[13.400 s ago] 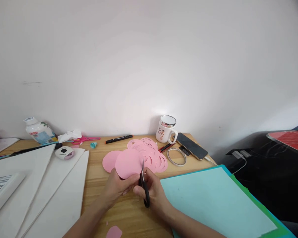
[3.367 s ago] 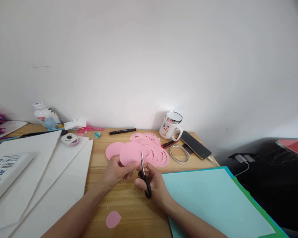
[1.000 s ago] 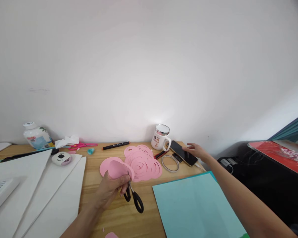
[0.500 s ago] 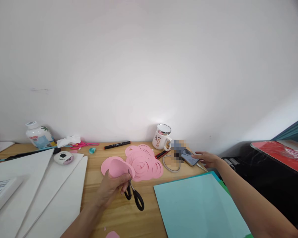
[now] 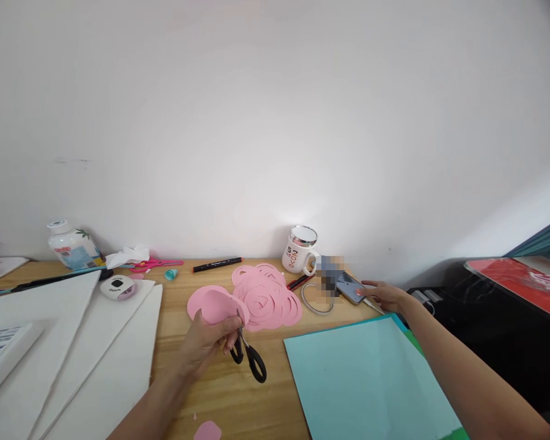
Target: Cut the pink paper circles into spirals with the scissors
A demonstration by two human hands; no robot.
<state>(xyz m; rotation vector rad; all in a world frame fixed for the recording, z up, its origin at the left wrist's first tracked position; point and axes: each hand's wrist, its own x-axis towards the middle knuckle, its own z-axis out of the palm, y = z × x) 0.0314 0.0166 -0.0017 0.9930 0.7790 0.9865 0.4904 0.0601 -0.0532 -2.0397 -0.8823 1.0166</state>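
Note:
My left hand (image 5: 211,336) is closed on a curved piece of pink paper (image 5: 217,305) together with black-handled scissors (image 5: 247,353). The scissors' handles hang down to the right, and their blades are mostly hidden by the paper and fingers. Behind the paper lies a pile of pink paper spirals (image 5: 266,299). My right hand (image 5: 382,295) reaches to the phone (image 5: 349,287), its fingers stretched out at the phone's right edge and one fingertip over the screen. A white cable (image 5: 373,305) runs out from the phone's lower end.
Behind the pile stands a white mug (image 5: 296,253). A black marker (image 5: 217,265), pink scissors (image 5: 153,264) and a white bottle (image 5: 74,247) line the wall. Light blue sheets (image 5: 366,379) lie at front right, white boards (image 5: 114,360) at left. A pink scrap (image 5: 208,430) lies in front.
My right hand has moved slightly left onto the phone, with a fingertip now over its screen. My left hand keeps its hold on the paper and scissors. The view has shifted slightly.

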